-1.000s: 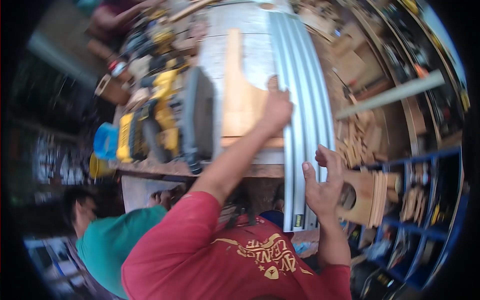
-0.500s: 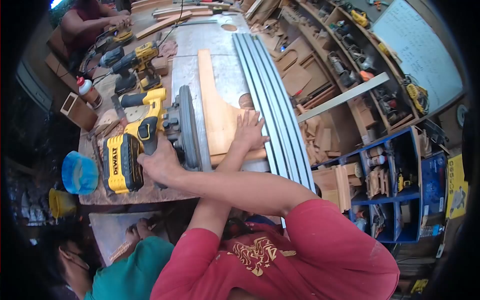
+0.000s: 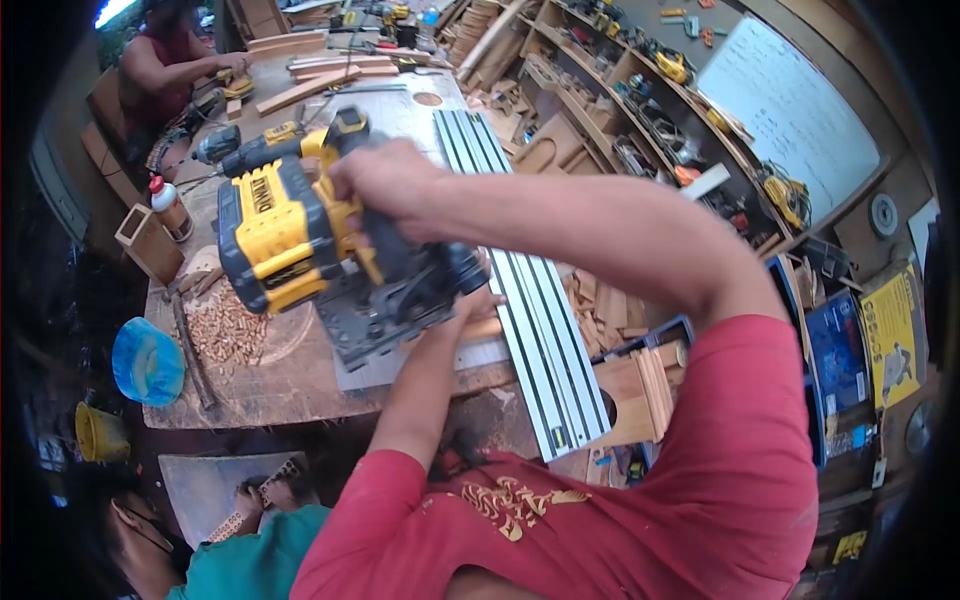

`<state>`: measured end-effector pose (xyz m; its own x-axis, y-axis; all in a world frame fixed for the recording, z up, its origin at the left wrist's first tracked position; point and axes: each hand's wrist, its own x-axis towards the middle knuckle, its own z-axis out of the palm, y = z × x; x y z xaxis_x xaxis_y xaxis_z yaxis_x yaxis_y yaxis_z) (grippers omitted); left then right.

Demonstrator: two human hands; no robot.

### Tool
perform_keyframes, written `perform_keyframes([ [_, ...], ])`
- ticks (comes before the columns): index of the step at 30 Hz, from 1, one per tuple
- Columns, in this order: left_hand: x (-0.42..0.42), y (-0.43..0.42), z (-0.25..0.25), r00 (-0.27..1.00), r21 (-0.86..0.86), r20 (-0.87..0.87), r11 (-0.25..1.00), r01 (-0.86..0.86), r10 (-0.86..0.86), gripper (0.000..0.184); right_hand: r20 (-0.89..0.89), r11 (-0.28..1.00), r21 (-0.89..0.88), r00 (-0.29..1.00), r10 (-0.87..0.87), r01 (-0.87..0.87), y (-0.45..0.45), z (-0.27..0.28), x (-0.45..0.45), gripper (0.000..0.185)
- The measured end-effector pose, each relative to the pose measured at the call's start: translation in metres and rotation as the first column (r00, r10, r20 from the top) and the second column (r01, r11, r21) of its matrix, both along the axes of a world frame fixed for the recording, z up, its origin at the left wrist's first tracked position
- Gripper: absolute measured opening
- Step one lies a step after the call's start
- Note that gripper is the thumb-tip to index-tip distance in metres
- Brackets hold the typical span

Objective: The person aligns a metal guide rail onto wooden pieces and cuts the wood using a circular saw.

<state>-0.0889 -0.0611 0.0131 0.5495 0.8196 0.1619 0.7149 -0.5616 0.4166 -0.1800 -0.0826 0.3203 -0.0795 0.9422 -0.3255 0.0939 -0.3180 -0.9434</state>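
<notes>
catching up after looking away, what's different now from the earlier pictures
The right hand, free at first and then on the saw's grip, now holds the yellow saw up off the bench, tipped and swung towards the rail. The left hand stays beside the rail.

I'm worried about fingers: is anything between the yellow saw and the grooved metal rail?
Yes: the left hand, at the left edge of the metal rail, partly hidden behind the saw, which may hide more.

The saw (image 3: 322, 240) (bulky, yellow) is now lifted.
</notes>
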Motion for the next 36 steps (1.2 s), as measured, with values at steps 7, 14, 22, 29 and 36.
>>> perform_keyframes([
  [7,0.004,0.018,0.005,0.996,-0.087,-0.005,0.993,0.086,-0.087,0.112,0.351,0.969,0.242,0.935,-0.045,-0.044,-0.121,0.079,0.148,0.03],
  [14,0.002,0.023,-0.001,0.975,-0.226,-0.114,0.961,0.163,-0.192,0.128,0.434,0.965,0.225,0.872,-0.226,0.139,-0.222,0.047,0.234,0.045],
  [22,-0.002,0.012,0.02,0.98,-0.259,-0.116,0.958,0.127,-0.162,0.129,0.255,0.924,0.167,0.891,-0.377,0.343,-0.235,-0.035,0.282,0.04],
  [29,0.003,0.012,0.019,0.978,-0.281,-0.151,0.955,0.097,-0.143,0.137,0.206,0.939,0.122,0.917,-0.34,0.321,-0.235,-0.074,0.294,0.038],
  [36,0.006,0.013,0.024,0.976,-0.308,-0.16,0.947,0.091,-0.146,0.136,0.138,0.906,0.1,0.896,-0.421,0.411,-0.247,-0.097,0.295,0.044],
])
